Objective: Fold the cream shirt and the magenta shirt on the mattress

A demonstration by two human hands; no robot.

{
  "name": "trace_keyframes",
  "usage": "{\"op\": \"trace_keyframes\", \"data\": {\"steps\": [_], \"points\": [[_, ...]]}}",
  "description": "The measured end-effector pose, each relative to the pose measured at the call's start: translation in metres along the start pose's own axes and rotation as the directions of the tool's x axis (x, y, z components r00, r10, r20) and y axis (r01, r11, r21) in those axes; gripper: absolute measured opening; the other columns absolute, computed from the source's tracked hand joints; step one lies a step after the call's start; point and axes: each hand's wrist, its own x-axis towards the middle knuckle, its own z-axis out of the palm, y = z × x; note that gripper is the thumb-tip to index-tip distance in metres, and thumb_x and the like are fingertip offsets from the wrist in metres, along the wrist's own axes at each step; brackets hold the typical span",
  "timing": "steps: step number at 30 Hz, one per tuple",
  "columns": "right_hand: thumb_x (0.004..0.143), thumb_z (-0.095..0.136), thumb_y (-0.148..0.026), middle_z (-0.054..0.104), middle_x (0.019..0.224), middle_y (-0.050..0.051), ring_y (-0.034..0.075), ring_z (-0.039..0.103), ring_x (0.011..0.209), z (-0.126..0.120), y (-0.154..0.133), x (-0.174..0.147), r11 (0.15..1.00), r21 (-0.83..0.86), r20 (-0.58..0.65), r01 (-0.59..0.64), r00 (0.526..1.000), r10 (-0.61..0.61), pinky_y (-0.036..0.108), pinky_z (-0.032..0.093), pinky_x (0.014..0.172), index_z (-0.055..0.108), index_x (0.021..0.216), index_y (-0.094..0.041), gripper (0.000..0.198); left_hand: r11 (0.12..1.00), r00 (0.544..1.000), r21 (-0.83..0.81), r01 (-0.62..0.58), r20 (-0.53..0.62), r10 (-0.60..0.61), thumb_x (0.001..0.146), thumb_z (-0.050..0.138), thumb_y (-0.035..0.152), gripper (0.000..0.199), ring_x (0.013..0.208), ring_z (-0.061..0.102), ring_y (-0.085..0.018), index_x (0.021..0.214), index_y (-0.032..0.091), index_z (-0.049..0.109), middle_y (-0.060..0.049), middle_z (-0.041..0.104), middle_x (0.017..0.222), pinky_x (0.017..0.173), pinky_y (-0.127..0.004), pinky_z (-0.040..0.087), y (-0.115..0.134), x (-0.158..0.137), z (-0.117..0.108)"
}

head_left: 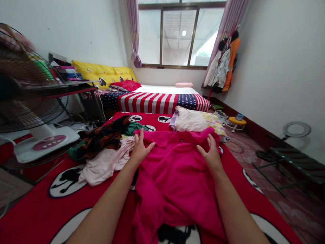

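A bright pink garment (177, 176), apparently trousers, is spread in front of me with a small button at its far edge. At its upper left corner is my left hand (142, 149), thumb and fingers apart, resting on or just over the cloth. My right hand (209, 152) is at the upper right corner, also with thumb and fingers spread. Neither hand grips the fabric. Just left of my left hand is a pale pink garment (106, 164), beside a heap of dark brown and green clothes (104, 137). Beyond the pink garment sits a stack of folded white and yellow-patterned clothes (194, 120).
Everything lies on a red blanket (241, 203) with black-and-white ovals. An electric fan (38, 135) stands at the left. Behind is a bed with a striped, starred cover (152, 101). A green folding stool (297, 162) and an orange stool (237, 121) stand at the right.
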Motion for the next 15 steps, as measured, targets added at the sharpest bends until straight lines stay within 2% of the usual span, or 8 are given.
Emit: {"op": "trace_keyframes", "data": {"steps": [3,5,7,10,12,14,15], "points": [[0.075,0.057,-0.045,0.065,0.117,0.015,0.027,0.059,0.110,-0.006,-0.007,-0.003,0.984,-0.176,0.030,-0.015,0.999,0.021,0.041,0.042,0.098,0.062,0.114,-0.013,0.050,0.995,0.999,0.100,-0.028,-0.020,0.030,0.078,0.064,0.035,0.075,0.142,0.016,-0.037,0.143,0.018,0.033,-0.019,0.009,0.155,0.111,-0.046,0.028,0.000,-0.005,0.003],[0.076,0.055,-0.043,0.071,0.099,0.013,0.026,0.064,0.095,-0.011,-0.013,-0.003,0.965,-0.260,0.012,-0.026,0.999,0.030,0.040,0.046,0.090,0.069,0.096,-0.014,0.038,0.981,0.997,0.187,-0.054,-0.044,0.064,0.077,0.064,0.031,0.064,0.141,0.021,-0.036,0.137,0.018,0.043,-0.016,0.011,0.155,0.110,-0.043,0.032,0.001,-0.006,0.000],[0.076,0.054,-0.039,0.072,0.094,0.012,0.025,0.065,0.088,-0.016,-0.017,-0.002,0.937,-0.349,0.011,-0.019,1.000,0.024,0.036,0.048,0.084,0.071,0.091,-0.015,0.033,0.957,0.997,0.282,-0.063,-0.032,0.075,0.078,0.061,0.030,0.048,0.135,0.035,-0.033,0.125,0.019,0.056,-0.015,0.028,0.150,0.106,-0.039,0.037,0.004,-0.005,-0.007],[0.076,0.055,-0.038,0.073,0.088,0.010,0.023,0.065,0.079,-0.028,-0.018,0.002,0.851,-0.525,0.106,-0.038,0.988,0.109,0.032,0.047,0.071,0.072,0.085,-0.019,0.028,0.891,0.998,0.453,0.005,0.054,-0.033,0.081,0.054,0.039,0.027,0.110,0.059,-0.031,0.095,0.021,0.070,-0.013,0.062,0.116,0.092,-0.040,0.047,0.009,-0.002,-0.025],[0.074,0.057,-0.040,0.072,0.080,0.009,0.024,0.065,0.073,-0.041,-0.016,0.005,0.757,-0.650,0.141,-0.073,0.967,0.214,0.031,0.044,0.063,0.072,0.078,-0.021,0.025,0.823,0.982,0.563,0.078,0.099,-0.161,0.081,0.050,0.051,0.036,0.096,0.063,-0.033,0.081,0.021,0.071,-0.013,0.068,0.096,0.082,-0.042,0.049,0.008,0.001,-0.038],[0.071,0.061,-0.042,0.071,0.073,0.008,0.024,0.064,0.070,-0.053,-0.011,0.007,0.676,-0.729,0.145,-0.108,0.941,0.307,0.030,0.040,0.057,0.071,0.070,-0.022,0.022,0.778,0.963,0.621,0.089,0.145,-0.226,0.078,0.049,0.060,0.044,0.093,0.064,-0.034,0.081,0.021,0.070,-0.014,0.069,0.093,0.076,-0.040,0.049,0.003,0.003,-0.048],[0.067,0.064,-0.042,0.069,0.069,0.007,0.024,0.064,0.068,-0.058,-0.008,0.007,0.662,-0.740,0.160,-0.116,0.926,0.341,0.030,0.039,0.056,0.070,0.065,-0.022,0.020,0.780,0.956,0.622,0.065,0.185,-0.227,0.076,0.051,0.062,0.045,0.092,0.064,-0.033,0.083,0.022,0.070,-0.013,0.070,0.092,0.074,-0.038,0.048,-0.001,0.004,-0.051]]}}
